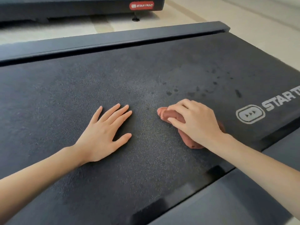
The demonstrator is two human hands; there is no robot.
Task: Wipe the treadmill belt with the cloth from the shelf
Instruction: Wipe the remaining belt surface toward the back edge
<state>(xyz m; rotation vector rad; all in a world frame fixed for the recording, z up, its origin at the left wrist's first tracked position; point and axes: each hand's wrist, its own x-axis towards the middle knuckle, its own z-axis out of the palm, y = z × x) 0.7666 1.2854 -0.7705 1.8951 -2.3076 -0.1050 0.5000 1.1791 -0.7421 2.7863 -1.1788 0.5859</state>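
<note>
The treadmill belt (146,75) lies under both hands. The left hand (103,135) presses flat on it, fingers spread. Beside it, the right hand (194,122) grips a bunched reddish cloth (172,115), mostly hidden beneath the palm.

Entry: one person, of whom we see two arms only. We record the left hand (103,135), bare, with long slender fingers and short nails. The left forearm (40,172) is bare and smooth, running uncovered to the lower left edge of the view. We record the right hand (196,120), bare, knuckles plainly marked along its back, thumbnail short. The right forearm (259,161) is bare, slim at the wrist, uncovered to the right edge. Both wrists we note as bare skin.
</note>
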